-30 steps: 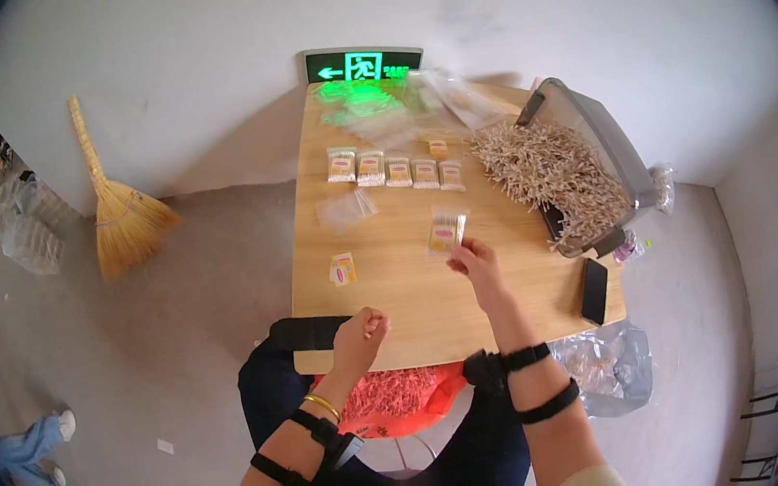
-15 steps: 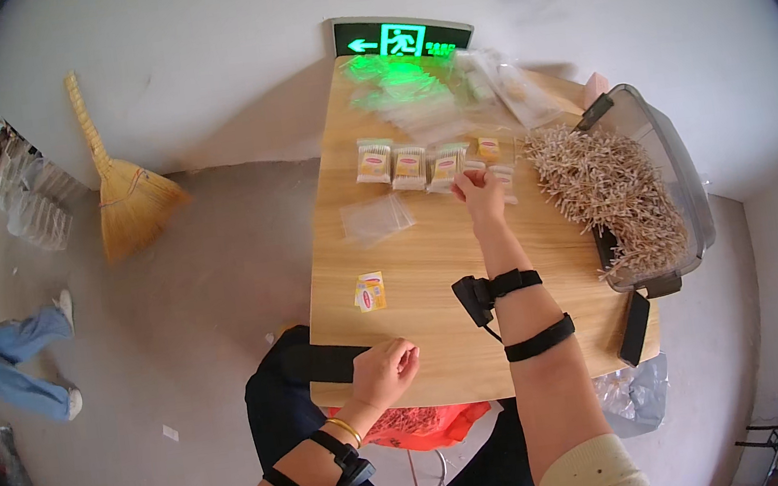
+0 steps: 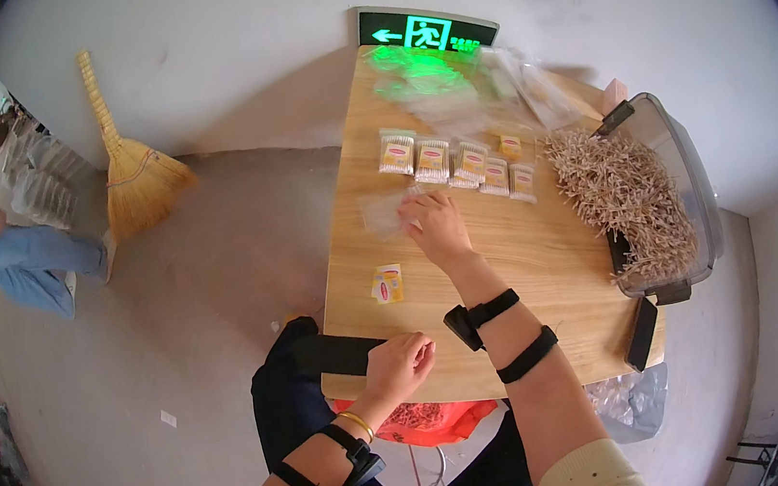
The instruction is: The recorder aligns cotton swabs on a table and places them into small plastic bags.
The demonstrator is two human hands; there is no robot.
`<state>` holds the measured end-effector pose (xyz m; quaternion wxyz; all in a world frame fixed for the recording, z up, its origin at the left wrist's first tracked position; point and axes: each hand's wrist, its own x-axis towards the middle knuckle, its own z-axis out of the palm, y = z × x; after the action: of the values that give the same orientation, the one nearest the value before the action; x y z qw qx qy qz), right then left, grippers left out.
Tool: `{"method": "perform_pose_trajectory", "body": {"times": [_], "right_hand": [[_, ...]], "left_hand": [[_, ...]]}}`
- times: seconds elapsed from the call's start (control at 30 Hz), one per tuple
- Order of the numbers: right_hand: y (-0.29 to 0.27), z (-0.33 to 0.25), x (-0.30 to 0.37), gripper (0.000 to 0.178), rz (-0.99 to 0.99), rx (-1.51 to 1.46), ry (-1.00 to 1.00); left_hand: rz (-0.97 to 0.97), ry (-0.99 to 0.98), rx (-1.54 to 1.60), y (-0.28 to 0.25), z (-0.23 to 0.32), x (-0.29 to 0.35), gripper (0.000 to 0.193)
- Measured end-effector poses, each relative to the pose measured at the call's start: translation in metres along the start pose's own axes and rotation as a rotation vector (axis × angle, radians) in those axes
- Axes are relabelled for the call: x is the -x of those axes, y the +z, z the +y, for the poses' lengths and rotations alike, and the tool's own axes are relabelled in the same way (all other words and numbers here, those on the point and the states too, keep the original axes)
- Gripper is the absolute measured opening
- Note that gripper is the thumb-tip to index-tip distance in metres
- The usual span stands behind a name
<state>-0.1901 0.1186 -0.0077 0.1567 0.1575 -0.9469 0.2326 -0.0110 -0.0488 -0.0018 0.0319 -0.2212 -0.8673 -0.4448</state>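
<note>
My right hand [image 3: 437, 224] reaches over the middle left of the table, fingers stretched down onto a few flat clear plastic bags [image 3: 378, 215]. Nothing shows gripped in it. Just beyond lie several filled small packets of cotton swabs [image 3: 432, 160] in a row, each with a yellow label. Curled closed, my left hand [image 3: 402, 366] rests at the table's near edge, with nothing visible in it. Between the hands and the left edge lie loose yellow-and-white cards [image 3: 387, 284]. Another small yellow card [image 3: 510, 145] lies beyond the packets.
A tilted clear bin [image 3: 695, 205] spills a heap of loose cotton swabs [image 3: 626, 199] at the right. More clear bags [image 3: 435, 101] cover the table's far end below a lit green exit sign [image 3: 426, 32]. A black box [image 3: 643, 333] sits near right; a broom [image 3: 143, 181] leans left; a person [image 3: 18, 264] walks there.
My right hand has left the row of packets and moved left and nearer, onto the clear bags. My left hand stays closed at the edge. The view has shifted slightly; the walking person moved.
</note>
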Motion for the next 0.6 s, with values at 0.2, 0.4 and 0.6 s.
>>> {"method": "perform_pose_trajectory", "body": {"times": [0.2,0.4,0.6], "right_hand": [[-0.001,-0.002,0.009,0.012,0.063,-0.003,0.004],[-0.028,-0.011,0.019,0.009,0.203,-0.047,0.066],[-0.049,-0.033,0.037,0.014,0.15,-0.09,0.141]], "left_hand": [[0.005,0.019,-0.029,0.002,-0.001,0.002,0.012],[-0.01,0.008,-0.037,0.005,0.0,0.003,0.014],[-0.01,0.03,-0.024,0.0,-0.003,0.006,0.015]]}}
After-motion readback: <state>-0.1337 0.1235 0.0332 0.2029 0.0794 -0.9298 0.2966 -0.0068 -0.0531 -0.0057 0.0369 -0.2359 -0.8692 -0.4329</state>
